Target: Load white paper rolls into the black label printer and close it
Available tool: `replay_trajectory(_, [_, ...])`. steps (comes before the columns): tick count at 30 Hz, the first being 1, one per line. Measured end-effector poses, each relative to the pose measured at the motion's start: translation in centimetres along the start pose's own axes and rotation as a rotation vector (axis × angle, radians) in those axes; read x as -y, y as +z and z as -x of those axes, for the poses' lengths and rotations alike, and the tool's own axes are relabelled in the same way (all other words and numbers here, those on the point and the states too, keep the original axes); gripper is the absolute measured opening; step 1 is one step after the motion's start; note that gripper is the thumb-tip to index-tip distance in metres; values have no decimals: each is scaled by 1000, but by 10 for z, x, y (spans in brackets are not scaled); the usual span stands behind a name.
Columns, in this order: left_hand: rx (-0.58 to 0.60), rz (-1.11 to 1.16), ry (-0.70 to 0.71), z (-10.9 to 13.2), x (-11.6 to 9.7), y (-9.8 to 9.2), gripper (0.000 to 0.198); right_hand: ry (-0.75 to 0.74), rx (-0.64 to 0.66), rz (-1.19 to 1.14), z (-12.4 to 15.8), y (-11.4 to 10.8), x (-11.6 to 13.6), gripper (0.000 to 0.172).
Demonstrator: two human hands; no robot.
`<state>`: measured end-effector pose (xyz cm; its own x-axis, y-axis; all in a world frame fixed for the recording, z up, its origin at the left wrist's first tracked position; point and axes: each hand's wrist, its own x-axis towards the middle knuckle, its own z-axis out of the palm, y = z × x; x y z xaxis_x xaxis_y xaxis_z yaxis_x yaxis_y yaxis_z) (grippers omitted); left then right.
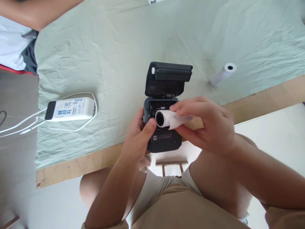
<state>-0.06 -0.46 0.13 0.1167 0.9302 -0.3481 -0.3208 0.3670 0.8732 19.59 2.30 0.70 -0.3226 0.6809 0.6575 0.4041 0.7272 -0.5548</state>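
Observation:
A dark portable label printer (164,140) is held over the table's front edge, its lid (168,76) swung up and a black roller across it. Wrapped round the printer's left side is my left hand (138,135), its thumb beside the end of a small white paper roll (166,118). My right hand (207,121) pinches that roll from the right, and a loose flap of paper sticks out between the fingers. The roll lies tilted at the printer's open compartment; I cannot tell whether it rests on the bottom.
Another white paper roll (224,74) lies on the pale green cloth (119,57) at the right. To the left, a white power strip (70,108) has cables looped about it. Another person's arm (38,12) reaches over the table's upper left. A wooden edge (83,162) runs along the front.

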Motion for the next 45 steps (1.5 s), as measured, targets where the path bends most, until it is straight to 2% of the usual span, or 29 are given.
replay_trajectory(5, [-18, 7, -5, 1, 1, 1, 68, 87, 38, 72, -8, 8, -4, 29])
replay_trajectory(11, [7, 32, 9, 2, 0, 2, 59, 22, 122, 42, -8, 6, -9, 19])
replay_trajectory(16, [0, 11, 14, 1, 3, -2, 54, 3, 37, 56, -7, 6, -7, 20])
replay_trajectory(21, [-26, 8, -14, 1, 1, 0, 55, 26, -22, -69, -6, 3, 1, 23])
replay_trajectory(28, [-60, -13, 15, 0, 1, 0, 46, -130, 111, 6, 2, 9, 0, 11])
replay_trajectory(33, [-60, -5, -8, -1, 2, -4, 44, -144, 107, 25, 10, 14, -3, 5])
replay_trajectory(42, [-72, 18, -37, -2, -1, -2, 44, -158, 92, 4, 7, 7, -2, 18])
replay_trajectory(45, [-72, 26, -56, -1, -3, -2, 51, -163, 71, -29, 6, 2, 1, 20])
